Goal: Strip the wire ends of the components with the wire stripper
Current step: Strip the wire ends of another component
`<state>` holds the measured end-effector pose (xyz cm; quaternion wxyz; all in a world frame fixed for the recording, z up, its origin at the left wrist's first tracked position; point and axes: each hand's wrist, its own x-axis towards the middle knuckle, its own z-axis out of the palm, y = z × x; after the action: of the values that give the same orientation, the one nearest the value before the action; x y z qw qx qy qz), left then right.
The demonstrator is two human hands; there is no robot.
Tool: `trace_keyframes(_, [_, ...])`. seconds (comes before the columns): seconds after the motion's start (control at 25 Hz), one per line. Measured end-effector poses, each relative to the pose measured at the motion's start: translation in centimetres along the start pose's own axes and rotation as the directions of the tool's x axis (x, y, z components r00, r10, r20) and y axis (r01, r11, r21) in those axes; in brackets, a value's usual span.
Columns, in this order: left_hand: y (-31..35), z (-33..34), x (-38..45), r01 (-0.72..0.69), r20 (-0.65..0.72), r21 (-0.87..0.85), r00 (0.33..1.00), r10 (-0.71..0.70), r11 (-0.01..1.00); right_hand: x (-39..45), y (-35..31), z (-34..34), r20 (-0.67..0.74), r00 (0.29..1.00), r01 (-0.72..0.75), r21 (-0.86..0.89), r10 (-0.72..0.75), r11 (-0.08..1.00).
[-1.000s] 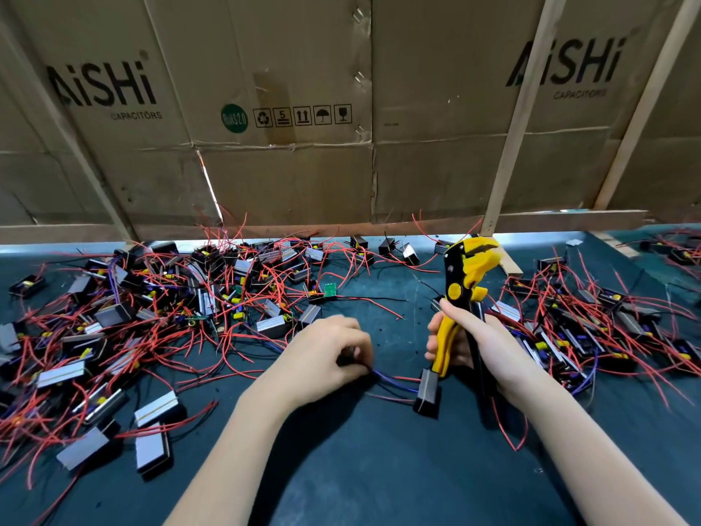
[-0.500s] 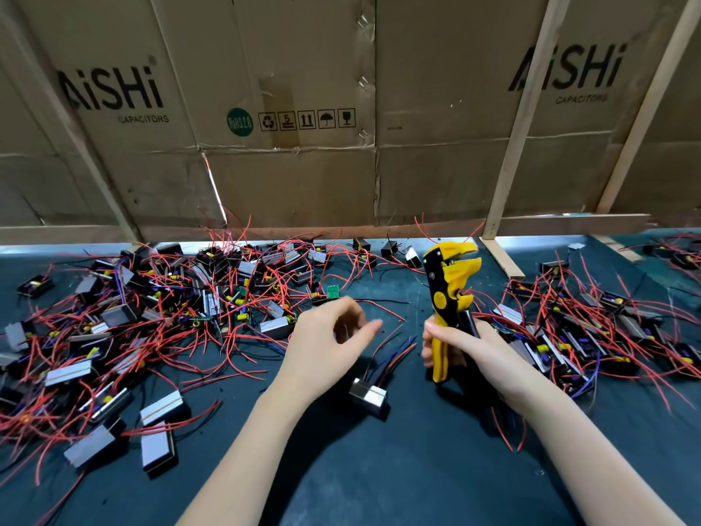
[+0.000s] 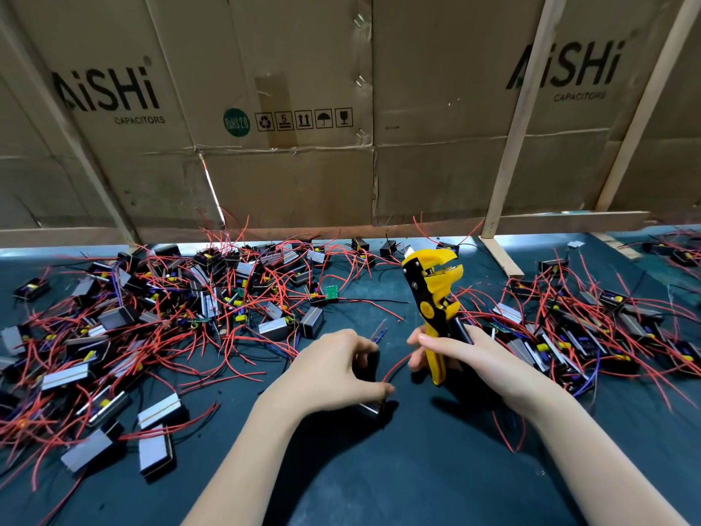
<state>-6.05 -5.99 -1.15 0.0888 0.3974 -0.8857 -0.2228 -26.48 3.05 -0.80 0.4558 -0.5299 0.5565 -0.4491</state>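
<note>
While the left hand (image 3: 341, 370) curls around a black component (image 3: 370, 406) near the front middle of the dark counter (image 3: 379, 480), its wires (image 3: 379, 332) poke up past the fingers toward the tool. The right hand (image 3: 466, 354) grips the handles of the yellow-and-black wire stripper (image 3: 432, 298), held upright with its head open and nothing between the blades. Judging by this, the component in hand is not yet stripped at this moment. A large pile of components (image 3: 151, 324) with red wires lies to the left and another pile (image 3: 591, 328) to the right; whether either heap is finished work cannot be told from here, so much of the job probably remains.
</note>
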Motion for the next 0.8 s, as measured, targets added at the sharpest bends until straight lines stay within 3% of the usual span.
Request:
trace_keyframes(0.16, [-0.3,-0.1,-0.3,0.034,0.005,0.090,0.999,-0.035,0.995,0.0,-0.1,0.0,-0.003,1.000,0.004,-0.019,-0.004,1.000])
trace_keyframes(0.28, [0.1,0.3,-0.3,0.048,-0.102,0.127,0.994,-0.035,0.991,0.0,-0.1,-0.1,-0.009,1.000,0.009,0.002,-0.009,1.000])
trace_keyframes(0.36, [0.5,0.6,-0.2,0.081,-0.161,0.122,0.985,-0.061,0.989,0.1,0.0,0.0,-0.014,1.000,0.004,0.016,-0.004,1.000])
trace_keyframes(0.52, [0.5,1.0,-0.1,0.120,-0.130,0.044,0.985,-0.114,0.992,0.3,0.1,0.5,-0.110,0.994,0.024,0.029,-0.020,0.999])
trace_keyframes(0.6, [0.5,0.8,0.1,0.102,-0.125,0.011,0.987,-0.100,0.995,0.4,0.4,0.1,-0.258,0.960,0.060,-0.203,-0.112,0.977])
trace_keyframes(0.68, [0.5,0.5,0.3,0.085,-0.159,-0.054,0.983,-0.093,0.995,0.5,0.9,-0.2,-0.397,0.885,0.038,-0.462,-0.244,0.886])
trace_keyframes(0.8, [0.8,0.3,0.3,-0.014,-0.239,-0.267,0.970,-0.052,0.964,0.6,1.0,0.2,-0.483,0.803,-0.011,-0.596,-0.348,0.803])
